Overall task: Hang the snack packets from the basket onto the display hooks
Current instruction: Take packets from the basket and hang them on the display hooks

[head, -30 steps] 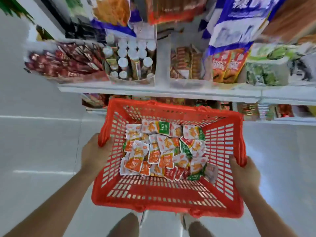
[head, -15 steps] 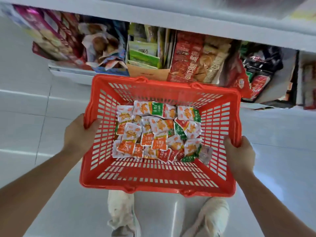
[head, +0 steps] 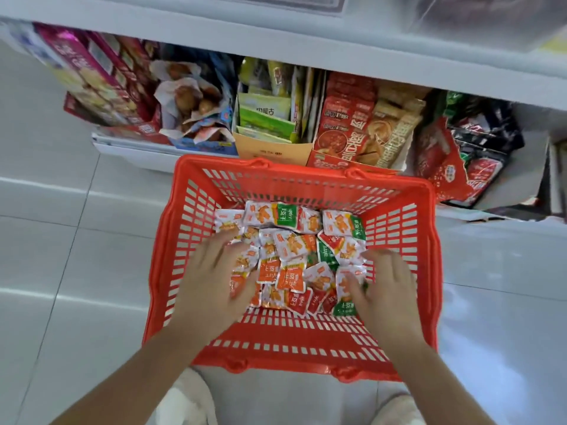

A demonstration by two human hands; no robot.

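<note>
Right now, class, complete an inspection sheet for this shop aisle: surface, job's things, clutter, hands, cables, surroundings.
Surface: pale tiled floor under the red basket.
Job's things: snack packets heaped in the basket; display hooks not in view.
Clutter: nothing seen.
Hands: left hand and right hand open, spread over the packets.
Cables: nothing seen.
Surroundings: white shelf stocked with packaged goods.

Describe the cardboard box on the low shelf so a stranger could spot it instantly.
Find the red slotted plastic basket. Just beyond its far rim, on the white bottom shelf, stands an open tan cardboard box. It alone is plain tan and holds upright pale green packets.
</note>
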